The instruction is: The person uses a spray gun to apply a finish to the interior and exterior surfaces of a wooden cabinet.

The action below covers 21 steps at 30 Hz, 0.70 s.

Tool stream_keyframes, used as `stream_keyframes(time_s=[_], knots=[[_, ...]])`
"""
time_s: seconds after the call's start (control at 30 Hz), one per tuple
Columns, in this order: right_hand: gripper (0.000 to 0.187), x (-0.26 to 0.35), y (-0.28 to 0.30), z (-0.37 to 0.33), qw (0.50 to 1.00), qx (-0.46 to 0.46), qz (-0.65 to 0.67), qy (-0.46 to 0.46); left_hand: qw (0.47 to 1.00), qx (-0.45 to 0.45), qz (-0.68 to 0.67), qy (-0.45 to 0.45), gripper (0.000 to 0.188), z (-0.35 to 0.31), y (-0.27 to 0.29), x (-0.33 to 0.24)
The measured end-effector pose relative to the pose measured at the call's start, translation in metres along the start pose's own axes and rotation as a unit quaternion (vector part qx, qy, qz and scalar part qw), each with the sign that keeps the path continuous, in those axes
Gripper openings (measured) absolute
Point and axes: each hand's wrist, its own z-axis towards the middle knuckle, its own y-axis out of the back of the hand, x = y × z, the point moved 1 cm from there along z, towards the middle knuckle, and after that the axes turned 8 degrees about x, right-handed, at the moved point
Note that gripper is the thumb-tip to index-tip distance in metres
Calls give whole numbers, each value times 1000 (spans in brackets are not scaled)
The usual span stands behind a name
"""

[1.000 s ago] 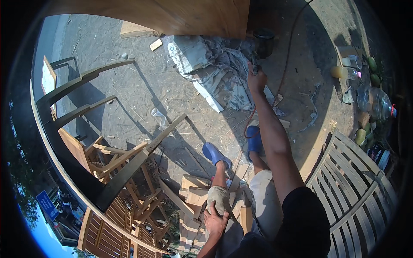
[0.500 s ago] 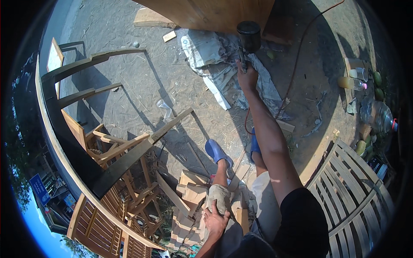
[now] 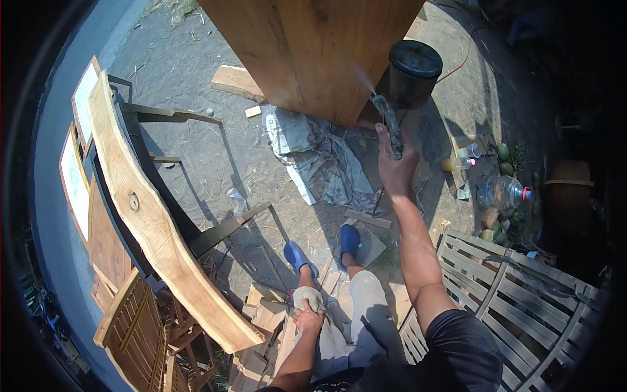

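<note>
Spray gun (image 3: 387, 121) has shifted up beside the wood panel (image 3: 313, 59), now blowing mist (image 3: 364, 80). Right hand (image 3: 398, 162) wrapped round its handle; left hand (image 3: 307, 318) loosely spread on the knee (image 3: 308, 298), apparently empty. Rigid, likely heavy toward the black cup (image 3: 415, 73); grip the handle.
</note>
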Motion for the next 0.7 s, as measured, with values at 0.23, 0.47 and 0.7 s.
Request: stream_keyframes(time_s=[0.23, 0.47, 0.7], knots=[[46, 191, 96, 42, 998, -40, 9, 49, 998, 25, -5, -49, 69, -3, 29, 10], [40, 337, 166, 66, 969, -132, 47, 204, 976, -66, -59, -197, 53, -60, 73, 4], [53, 414, 239, 65, 969, -149, -116, 158, 904, -59, -106, -410, 54, -100, 105, -4]])
